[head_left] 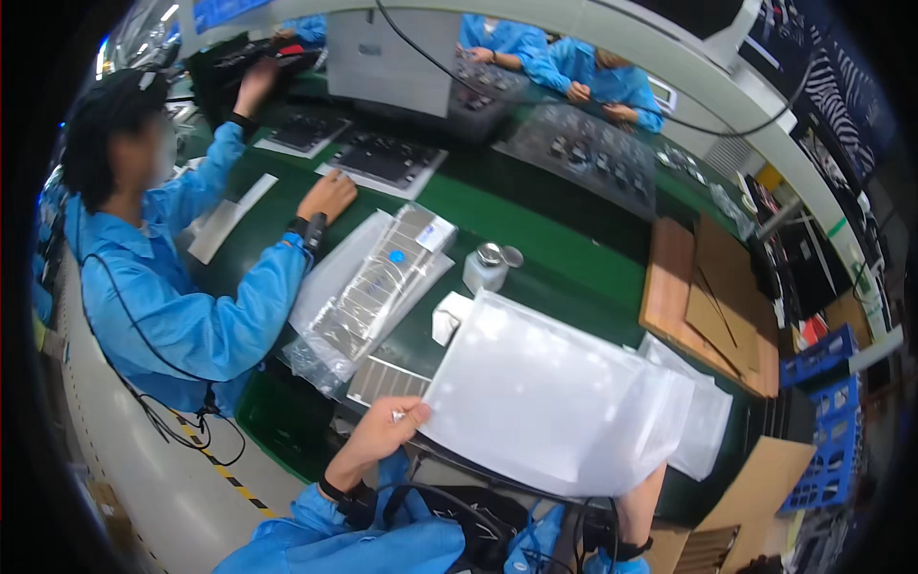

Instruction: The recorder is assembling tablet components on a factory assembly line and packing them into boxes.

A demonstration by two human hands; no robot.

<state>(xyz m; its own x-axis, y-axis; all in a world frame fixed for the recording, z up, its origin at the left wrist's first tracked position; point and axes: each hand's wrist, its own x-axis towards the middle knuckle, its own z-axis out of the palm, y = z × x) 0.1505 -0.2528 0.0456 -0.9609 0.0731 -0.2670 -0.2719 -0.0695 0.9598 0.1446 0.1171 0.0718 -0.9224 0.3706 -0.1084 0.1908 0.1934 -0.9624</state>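
A large white translucent plastic bag [550,392] spreads over the near edge of the green table. My left hand [382,435] is closed on its left edge, thumb on top; something small and shiny shows by the fingers. My right hand [643,497] reaches up at the bag's lower right corner; its fingers are hidden by the white film. Another white bag [703,421] lies partly under the right side. Just left of the held bag are a crumpled white tissue [449,316] and a gridded metallic sheet [390,383].
A dispenser bottle [486,268] stands behind the bag. Silvery gridded sheets in clear plastic [373,277] lie to the left, near a co-worker's hand [328,196]. Wooden boards [666,297] and cardboard lie at right, with blue crates [824,440] beyond. A black parts tray [579,153] sits farther back.
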